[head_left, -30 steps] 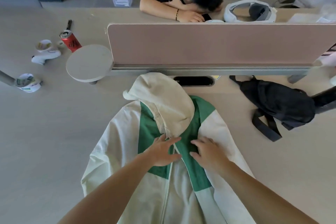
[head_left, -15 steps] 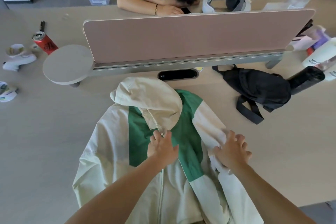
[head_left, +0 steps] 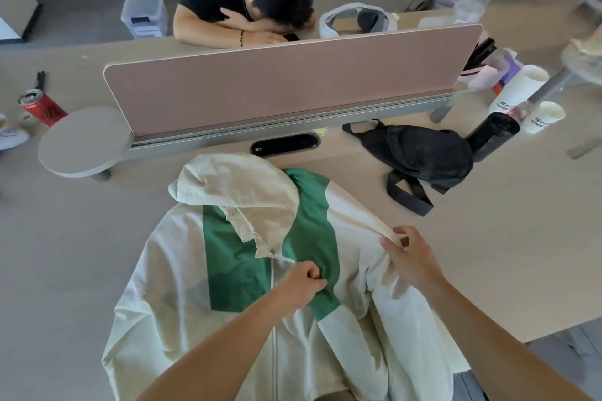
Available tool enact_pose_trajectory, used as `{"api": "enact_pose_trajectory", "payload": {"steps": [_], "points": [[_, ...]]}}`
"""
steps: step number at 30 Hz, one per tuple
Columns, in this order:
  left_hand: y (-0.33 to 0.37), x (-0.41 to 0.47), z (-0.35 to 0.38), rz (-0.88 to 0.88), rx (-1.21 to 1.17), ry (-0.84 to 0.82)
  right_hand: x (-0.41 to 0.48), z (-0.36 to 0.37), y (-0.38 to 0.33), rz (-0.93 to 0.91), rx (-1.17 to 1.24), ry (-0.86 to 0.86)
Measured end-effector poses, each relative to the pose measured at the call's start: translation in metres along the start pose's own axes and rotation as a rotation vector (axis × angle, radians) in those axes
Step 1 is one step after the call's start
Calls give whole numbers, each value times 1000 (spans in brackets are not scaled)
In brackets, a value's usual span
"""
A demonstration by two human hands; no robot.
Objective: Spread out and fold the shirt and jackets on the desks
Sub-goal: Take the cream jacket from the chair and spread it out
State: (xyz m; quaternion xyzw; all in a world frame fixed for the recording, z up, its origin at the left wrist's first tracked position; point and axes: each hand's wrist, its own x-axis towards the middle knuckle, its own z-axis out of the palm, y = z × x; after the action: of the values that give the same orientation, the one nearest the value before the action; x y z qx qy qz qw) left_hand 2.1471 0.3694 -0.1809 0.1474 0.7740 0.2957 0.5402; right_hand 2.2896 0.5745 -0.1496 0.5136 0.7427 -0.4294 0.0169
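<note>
A cream and green hooded jacket (head_left: 182, 273) lies front up on the beige desk (head_left: 75, 238), hood toward the divider, zip closed. My left hand (head_left: 301, 283) sits curled on the green chest panel by the zip and pinches the fabric there. My right hand (head_left: 408, 254) pinches the cream fabric at the jacket's right shoulder and lifts it into a taut ridge off the desk. The jacket's lower edge runs out of view at the bottom.
A pink divider (head_left: 286, 81) stands behind the jacket, with a person resting their head beyond it. A black bag (head_left: 420, 156) lies to the right, near a black cylinder (head_left: 492, 137) and paper cups (head_left: 518, 89). A red can (head_left: 42, 107) and round shelf (head_left: 83, 142) are left.
My right hand moved from the chest to the jacket's right shoulder, gripped the fabric and raised it. My left hand stayed near the zip and curled its fingers into the cloth.
</note>
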Motion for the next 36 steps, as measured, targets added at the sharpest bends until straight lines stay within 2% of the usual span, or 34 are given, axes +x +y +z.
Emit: {"api": "enact_pose_trajectory", "payload": {"steps": [3, 6, 11, 15, 18, 20, 21, 23, 28, 33, 36], "points": [[4, -5, -8, 10, 205, 52, -1, -1, 16, -9, -71, -206], [11, -13, -12, -3, 224, 106, -9, -5, 21, -81, -150, -356], [19, -25, -7, -49, 158, 263, -5, -6, 42, -94, -37, -424], [17, -34, -4, -63, 81, 344, -12, -6, 72, -18, -297, -447], [19, -47, 1, -71, -68, 290, -33, -12, 89, 42, -648, -356], [21, -58, 8, -79, -16, 214, -40, -11, 104, 2, -739, -304], [14, -58, 10, -100, -96, 238, -42, -9, 110, -5, -732, -288], [3, -65, 19, -107, 38, 209, -48, -8, 122, -20, -648, -255], [-22, -87, 34, 6, -206, 262, -71, -20, 126, -88, -426, -116], [-47, -119, 44, 80, -128, 352, -102, -45, 107, -173, -301, 16], [-55, -138, 41, 99, -50, 515, -123, -64, 86, -230, -288, 74]]}}
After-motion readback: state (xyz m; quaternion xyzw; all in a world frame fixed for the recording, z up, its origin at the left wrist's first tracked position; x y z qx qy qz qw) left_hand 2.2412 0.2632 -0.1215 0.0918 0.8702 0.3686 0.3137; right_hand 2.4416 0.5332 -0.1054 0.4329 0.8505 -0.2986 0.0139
